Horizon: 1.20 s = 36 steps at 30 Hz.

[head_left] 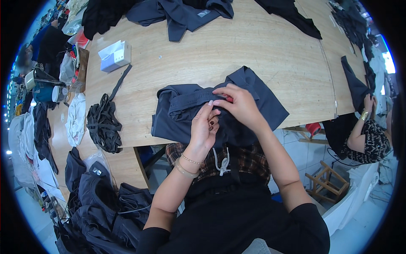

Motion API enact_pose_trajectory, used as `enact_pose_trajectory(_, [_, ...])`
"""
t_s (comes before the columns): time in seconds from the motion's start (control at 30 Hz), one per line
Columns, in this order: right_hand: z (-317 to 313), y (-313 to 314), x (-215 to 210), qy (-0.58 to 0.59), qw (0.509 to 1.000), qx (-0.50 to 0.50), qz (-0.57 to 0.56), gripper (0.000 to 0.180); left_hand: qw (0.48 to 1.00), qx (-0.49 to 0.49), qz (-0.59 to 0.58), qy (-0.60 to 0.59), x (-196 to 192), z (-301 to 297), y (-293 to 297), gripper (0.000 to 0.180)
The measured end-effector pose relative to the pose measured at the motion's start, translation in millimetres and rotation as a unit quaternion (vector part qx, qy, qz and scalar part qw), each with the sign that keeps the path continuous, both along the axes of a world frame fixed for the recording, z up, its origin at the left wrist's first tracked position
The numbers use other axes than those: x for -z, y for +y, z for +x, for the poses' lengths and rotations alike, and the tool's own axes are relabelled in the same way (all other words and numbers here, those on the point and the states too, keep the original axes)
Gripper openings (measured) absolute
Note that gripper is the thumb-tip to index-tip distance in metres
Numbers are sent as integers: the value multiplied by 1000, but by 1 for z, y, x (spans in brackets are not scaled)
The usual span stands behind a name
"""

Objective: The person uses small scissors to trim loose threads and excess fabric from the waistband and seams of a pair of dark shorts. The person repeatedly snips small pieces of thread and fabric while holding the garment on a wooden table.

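Note:
A dark blue-grey garment (270, 101) with a gathered waistband (186, 103), seemingly trousers, lies folded at the table's near edge. My left hand (206, 125) is closed at the waistband's right part, thumb and fingertips pinching the cloth. Just beyond it, my right hand (239, 103) is closed too, its thumb and forefinger meeting near the left thumb. A small red thing (229, 98) shows under the right fingers; most of it is hidden, so its kind cannot be made out. The exact spot where the fingertips meet the fabric is partly covered.
On the wooden table (169, 63) are a tissue box (116, 57), a bundle of dark fabric strips (103, 125) and more dark garments (177, 17) at the far side. Dark clothes (97, 207) are heaped at lower left. At right sits another person (359, 131) near a wooden stool (327, 182).

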State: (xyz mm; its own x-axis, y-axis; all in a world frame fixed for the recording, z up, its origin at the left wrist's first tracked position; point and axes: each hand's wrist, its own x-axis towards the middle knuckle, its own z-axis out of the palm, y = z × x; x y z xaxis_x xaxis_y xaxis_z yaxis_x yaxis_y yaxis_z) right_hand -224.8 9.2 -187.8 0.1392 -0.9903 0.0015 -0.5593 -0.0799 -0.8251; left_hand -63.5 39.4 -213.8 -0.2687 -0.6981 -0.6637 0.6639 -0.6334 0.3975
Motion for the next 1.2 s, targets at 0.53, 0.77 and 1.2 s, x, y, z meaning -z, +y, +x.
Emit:
enact_pose_trajectory(0.53, [1,-7,25,-105,980,154,-62,20,994,32,-79,-62,-3,-4,11,13])
enact_pose_trajectory(0.77, [-104,-18,-28,-207,944,257,0,40,866,237,-240,-369,-51,53,22,23])
enact_pose_trajectory(1.2, [-171,-37,22,-102,909,367,-171,22,605,168,-367,-686,-16,91,-4,49])
